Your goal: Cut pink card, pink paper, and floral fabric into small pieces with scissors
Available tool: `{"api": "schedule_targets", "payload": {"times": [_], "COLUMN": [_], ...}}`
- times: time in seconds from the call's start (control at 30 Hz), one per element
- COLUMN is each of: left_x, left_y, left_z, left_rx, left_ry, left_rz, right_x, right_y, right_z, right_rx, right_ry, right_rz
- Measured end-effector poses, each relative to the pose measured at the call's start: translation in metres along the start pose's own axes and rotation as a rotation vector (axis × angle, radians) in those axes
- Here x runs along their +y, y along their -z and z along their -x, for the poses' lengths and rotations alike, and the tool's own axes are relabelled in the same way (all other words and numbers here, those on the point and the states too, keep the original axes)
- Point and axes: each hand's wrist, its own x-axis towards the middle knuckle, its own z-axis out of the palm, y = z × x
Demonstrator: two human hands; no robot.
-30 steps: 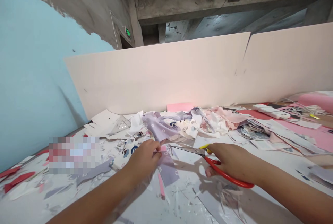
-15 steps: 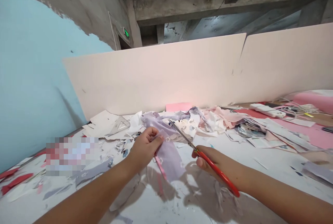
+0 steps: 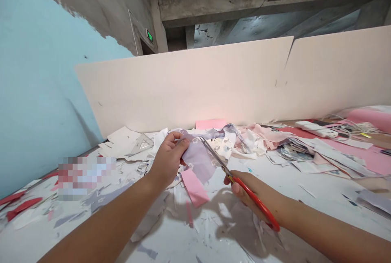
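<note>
The left hand pinches lilac floral fabric in its fingers, with a pink strip just below them and a plastic set square to their left. The right hand closes around red-handled scissors.

Pale blue wall at nine o'clock; cream partition board at twelve; green exit sign at eleven; bare concrete beams overhead.
</note>
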Motion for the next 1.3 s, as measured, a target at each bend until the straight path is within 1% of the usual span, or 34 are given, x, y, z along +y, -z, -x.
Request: {"api": "schedule_targets", "payload": {"times": [0.1, 0.2, 0.37, 0.53, 0.8, 1.07, 1.3], "left_x": [-0.001, -0.003, -0.003, -0.001, -0.004, -0.01, -0.011], "left_y": [0.0, 0.001, 0.001, -0.003, -0.006, -0.007, -0.007], "left_z": [0.0, 0.0, 0.0, 0.002, 0.003, 0.003, 0.005], "left_rx": [0.006, 0.03, 0.061, 0.068, 0.052, 0.064, 0.096], "left_ry": [0.046, 0.072, 0.094, 0.098, 0.142, 0.121, 0.12], "left_rz": [0.049, 0.033, 0.024, 0.057, 0.174, 0.148, 0.11], "right_x": [-0.005, -0.006, -0.003, 0.0, 0.005, 0.005, 0.005], "right_y": [0.0, 0.0, -0.001, -0.004, -0.006, -0.007, -0.008], "right_z": [0.001, 0.002, 0.0, 0.0, 0.0, 0.0, -0.001], "right_rx": [-0.039, -0.065, -0.059, -0.063, -0.064, -0.055, -0.08], "right_ry": [0.026, 0.06, 0.082, 0.044, 0.046, 0.015, -0.028], "right_rz": [0.01, -0.015, -0.055, -0.088, -0.122, -0.142, -0.219]}}
